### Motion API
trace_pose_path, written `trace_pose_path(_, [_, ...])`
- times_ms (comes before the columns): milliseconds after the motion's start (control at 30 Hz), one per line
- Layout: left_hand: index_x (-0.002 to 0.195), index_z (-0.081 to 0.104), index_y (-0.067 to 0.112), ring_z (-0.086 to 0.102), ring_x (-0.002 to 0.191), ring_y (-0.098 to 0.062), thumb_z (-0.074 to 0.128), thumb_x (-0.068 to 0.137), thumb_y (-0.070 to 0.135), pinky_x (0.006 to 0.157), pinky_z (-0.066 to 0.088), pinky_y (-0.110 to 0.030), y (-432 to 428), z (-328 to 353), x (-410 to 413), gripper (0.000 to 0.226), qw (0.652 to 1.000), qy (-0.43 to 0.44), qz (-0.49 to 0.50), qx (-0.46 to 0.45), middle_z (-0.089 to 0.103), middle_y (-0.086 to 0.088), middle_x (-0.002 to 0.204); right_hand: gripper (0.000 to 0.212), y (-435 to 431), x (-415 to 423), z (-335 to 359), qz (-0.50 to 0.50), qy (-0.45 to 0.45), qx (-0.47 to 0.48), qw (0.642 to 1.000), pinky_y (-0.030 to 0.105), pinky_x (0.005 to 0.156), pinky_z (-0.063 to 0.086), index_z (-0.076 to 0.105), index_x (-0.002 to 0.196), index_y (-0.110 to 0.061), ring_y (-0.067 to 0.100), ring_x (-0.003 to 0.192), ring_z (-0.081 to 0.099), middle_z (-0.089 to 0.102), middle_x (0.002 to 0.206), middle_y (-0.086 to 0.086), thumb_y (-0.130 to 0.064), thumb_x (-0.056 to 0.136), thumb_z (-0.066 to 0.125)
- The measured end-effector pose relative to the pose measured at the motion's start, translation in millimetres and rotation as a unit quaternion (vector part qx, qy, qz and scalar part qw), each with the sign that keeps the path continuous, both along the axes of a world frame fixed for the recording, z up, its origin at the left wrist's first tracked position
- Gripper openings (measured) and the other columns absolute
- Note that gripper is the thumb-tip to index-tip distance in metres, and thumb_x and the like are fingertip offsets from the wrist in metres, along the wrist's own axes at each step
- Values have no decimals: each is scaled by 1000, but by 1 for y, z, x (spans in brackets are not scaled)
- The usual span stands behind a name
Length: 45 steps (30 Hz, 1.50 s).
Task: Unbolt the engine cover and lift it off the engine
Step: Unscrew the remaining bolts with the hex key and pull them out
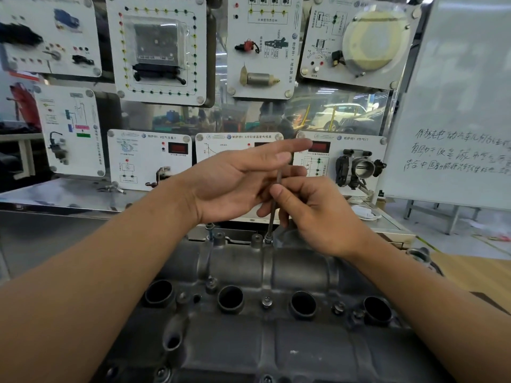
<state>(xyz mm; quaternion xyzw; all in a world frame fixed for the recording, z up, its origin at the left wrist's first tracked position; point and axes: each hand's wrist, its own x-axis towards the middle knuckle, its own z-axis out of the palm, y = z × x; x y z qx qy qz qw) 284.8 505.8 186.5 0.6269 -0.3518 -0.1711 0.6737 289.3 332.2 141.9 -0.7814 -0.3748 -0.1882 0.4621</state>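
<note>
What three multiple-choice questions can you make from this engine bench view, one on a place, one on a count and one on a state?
1. Where does the lower end of the long bolt sit?
A) at the far edge of the engine cover
B) in a toolbox
C) on a car seat

2. How many large round wells run across the cover?
A) two
B) four
C) six

3. What is the right hand doing?
A) lying flat on the cover
B) pinching the long bolt
C) gripping a wrench

Answers:
1 A, the bolt's foot meets a boss at the cover's far edge.
2 B, four dark openings show in a row.
3 B, its thumb and fingers close on the shaft.
</note>
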Motion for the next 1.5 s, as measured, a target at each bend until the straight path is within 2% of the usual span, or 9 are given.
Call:
trace_pose_path(133, [120,58,-10,45,56,-16,69,83,36,43,28,-30,-27,1,-2,60,982,-51,176,49,49,-7,80,27,2,0,1,-7,-16,-27,999,22,50,47,71,87,0,10,50,57,75,77,0,-10,102,51])
trace_pose_path(267, [82,70,10,49,36,-11,70,85,35,32,30,-17,-49,-4,0,25,941,-9,337,-7,59,0,63,25,0,2,-1,3,-14,-25,1000,12,52,43,70,85,2,1,49,59,68,64,-15,-7,100,54])
trace_pose_path(400, [85,66,14,53,42,-15,60,89,29,38,34,-20,-38,4,1,17,946,38,321,-16,66,1,62,23,0,0,2,2,10,-24,1000,15,56,46,73,91,1,-1,52,59,77,82,6,-11,100,55])
trace_pose_path(533, [106,65,8,63,59,-20,45,92,21,47,46,-27,-17,8,2,27,973,85,211,-43,70,-7,77,24,0,-2,5,-9,34,-9,999,24,56,49,73,91,2,16,55,56,77,85,9,-10,101,54])
trace_pose_path(833, [134,59,18,58,99,-22,46,95,24,71,42,-37,5,0,1,42,999,30,5,-30,65,-8,120,24,-1,-6,3,-8,20,32,999,24,53,47,73,84,1,13,51,53,76,79,12,-10,99,57])
trace_pose_path(1033, [135,59,22,57,91,-21,91,61,37,66,45,-33,5,-1,-1,81,1000,-13,12,9,61,-9,109,27,1,-11,1,-5,2,29,1000,27,51,45,72,83,3,15,50,53,73,70,6,-11,100,57])
trace_pose_path(1167, [117,69,16,49,62,-21,83,67,37,41,33,-26,-24,0,-10,56,988,-61,135,40,58,-6,81,28,1,-11,-2,-15,-22,11,1000,18,52,43,73,81,5,6,46,54,63,58,-16,-8,100,56])
trace_pose_path(1300, [98,73,18,48,41,-12,73,86,23,37,30,-16,-46,-3,-9,13,952,-21,304,-30,58,1,72,26,6,-13,1,-24,-23,-12,999,20,54,45,70,83,7,5,50,55,67,66,-6,-9,99,58])
trace_pose_path(1500, [88,69,18,55,49,-15,65,91,38,42,37,-25,-33,2,-11,21,959,-26,281,-19,63,0,75,28,1,-13,4,-38,-13,-10,999,29,50,39,73,81,3,20,48,49,55,46,-13,-13,99,58])
